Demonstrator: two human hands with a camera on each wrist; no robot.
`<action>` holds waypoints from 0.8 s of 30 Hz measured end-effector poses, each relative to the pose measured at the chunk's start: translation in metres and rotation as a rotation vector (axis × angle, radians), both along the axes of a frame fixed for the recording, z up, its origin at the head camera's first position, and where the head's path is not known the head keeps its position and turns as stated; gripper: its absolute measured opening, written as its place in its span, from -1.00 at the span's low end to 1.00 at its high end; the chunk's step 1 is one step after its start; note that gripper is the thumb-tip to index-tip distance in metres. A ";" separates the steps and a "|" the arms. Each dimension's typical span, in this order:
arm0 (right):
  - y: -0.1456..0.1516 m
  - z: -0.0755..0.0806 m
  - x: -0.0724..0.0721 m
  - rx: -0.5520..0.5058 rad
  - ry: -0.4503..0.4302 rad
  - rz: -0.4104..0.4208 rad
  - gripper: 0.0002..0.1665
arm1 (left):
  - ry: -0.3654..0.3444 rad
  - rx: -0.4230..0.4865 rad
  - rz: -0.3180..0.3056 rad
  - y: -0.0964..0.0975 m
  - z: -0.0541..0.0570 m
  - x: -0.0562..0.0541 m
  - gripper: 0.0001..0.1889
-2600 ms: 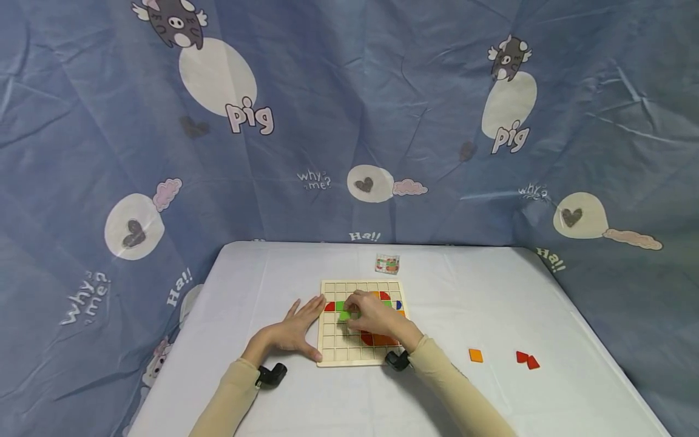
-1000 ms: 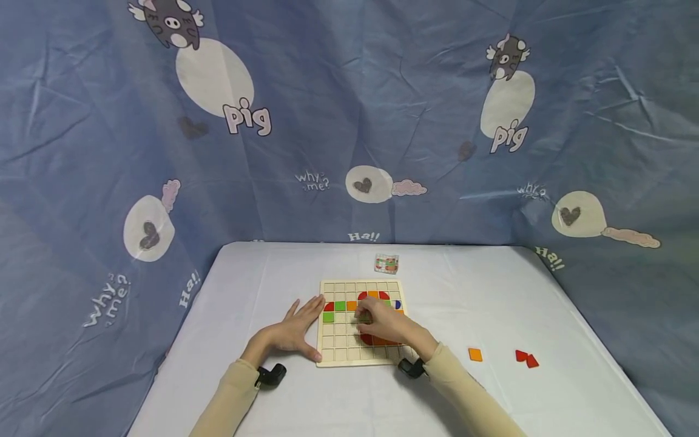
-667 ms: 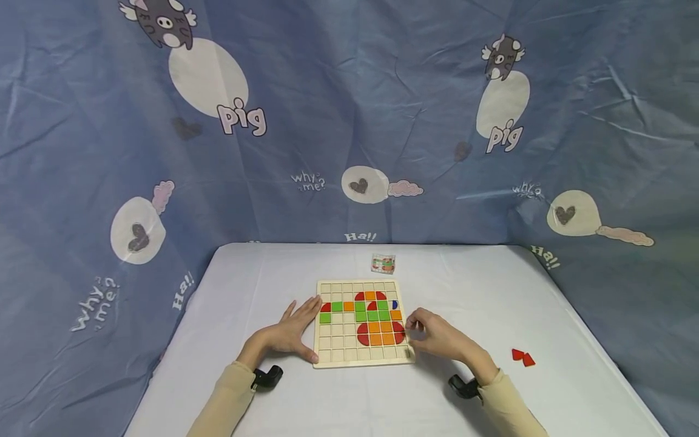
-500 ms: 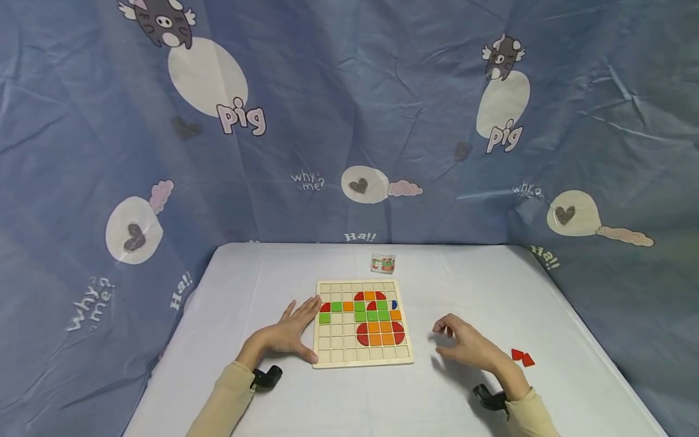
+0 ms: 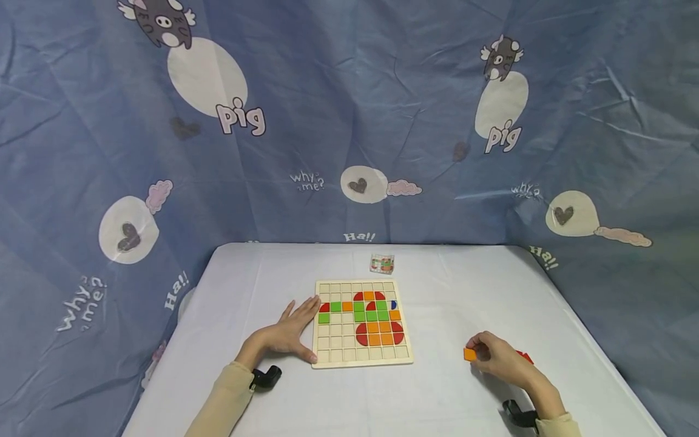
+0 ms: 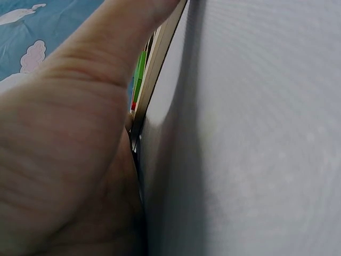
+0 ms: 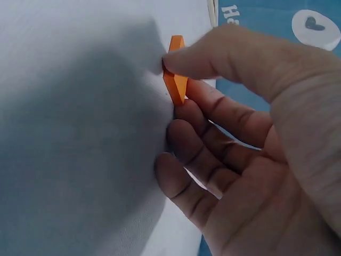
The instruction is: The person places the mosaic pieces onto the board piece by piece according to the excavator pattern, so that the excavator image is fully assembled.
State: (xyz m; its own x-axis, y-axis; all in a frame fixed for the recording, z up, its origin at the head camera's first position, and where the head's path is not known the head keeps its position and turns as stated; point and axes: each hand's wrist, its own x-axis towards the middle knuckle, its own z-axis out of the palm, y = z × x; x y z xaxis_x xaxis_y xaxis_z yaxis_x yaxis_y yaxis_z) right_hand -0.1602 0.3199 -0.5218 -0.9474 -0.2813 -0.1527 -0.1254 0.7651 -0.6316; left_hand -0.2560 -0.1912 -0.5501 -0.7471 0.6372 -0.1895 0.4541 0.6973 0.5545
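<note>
In the head view, my right hand [image 5: 499, 361] is at the right side of the table and pinches an orange square tile [image 5: 469, 354]. The right wrist view shows the thumb pressed on one face of this tile [image 7: 176, 85], tilted on edge close to the white cloth, with fingers behind it. My left hand [image 5: 286, 332] lies with spread fingers against the left edge of a wooden grid board [image 5: 335, 355]. Red, green, orange and blue tiles sit in the board's cells. Red tiles [image 5: 524, 355] lie partly hidden behind my right hand.
A small picture card [image 5: 382, 263] with a coloured pattern lies beyond the board. White cloth covers the table [image 5: 262, 267]. A blue printed curtain [image 5: 306, 121] hangs along the table's back and sides.
My right hand has left the board, moved right across the table and taken hold of the orange tile. Green tiles show where it was. My left hand stays at the board's edge.
</note>
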 end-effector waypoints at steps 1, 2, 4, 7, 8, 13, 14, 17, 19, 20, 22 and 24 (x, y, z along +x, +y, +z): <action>0.000 -0.002 -0.001 -0.004 0.005 -0.002 -0.65 | 0.001 0.001 0.001 0.000 0.000 0.000 0.42; 0.000 -0.002 -0.001 -0.009 0.011 -0.005 -0.67 | 0.001 -0.001 0.001 0.000 0.000 0.000 0.42; 0.000 -0.004 -0.002 -0.017 0.011 -0.014 -0.68 | 0.000 -0.004 0.002 0.000 0.000 0.000 0.42; -0.001 -0.005 -0.003 -0.008 0.011 -0.043 -0.70 | -0.008 -0.003 0.004 0.000 -0.001 0.000 0.43; -0.002 -0.006 -0.003 -0.002 0.015 -0.055 -0.70 | -0.009 -0.005 0.003 0.000 -0.001 0.001 0.43; -0.013 -0.007 -0.007 0.029 0.115 -0.098 -0.70 | -0.010 -0.002 0.001 0.000 -0.001 0.001 0.43; -0.017 -0.006 -0.009 0.025 0.143 -0.096 -0.70 | -0.009 0.002 0.001 0.000 0.000 0.001 0.43; -0.032 -0.003 -0.015 0.000 0.221 -0.060 -0.70 | -0.006 0.005 0.001 -0.001 0.000 0.002 0.43; -0.046 0.000 -0.020 -0.013 0.258 -0.021 -0.69 | 0.001 0.000 -0.001 -0.001 0.000 0.001 0.43; -0.053 0.002 -0.023 -0.018 0.267 -0.003 -0.69 | 0.001 -0.004 -0.001 -0.001 0.000 0.001 0.42; -0.071 0.005 -0.029 -0.018 0.285 0.039 -0.71 | 0.003 -0.011 -0.004 -0.001 -0.002 0.001 0.42; -0.089 0.009 -0.035 -0.011 0.298 0.079 -0.71 | 0.002 -0.013 -0.003 0.000 -0.003 0.002 0.42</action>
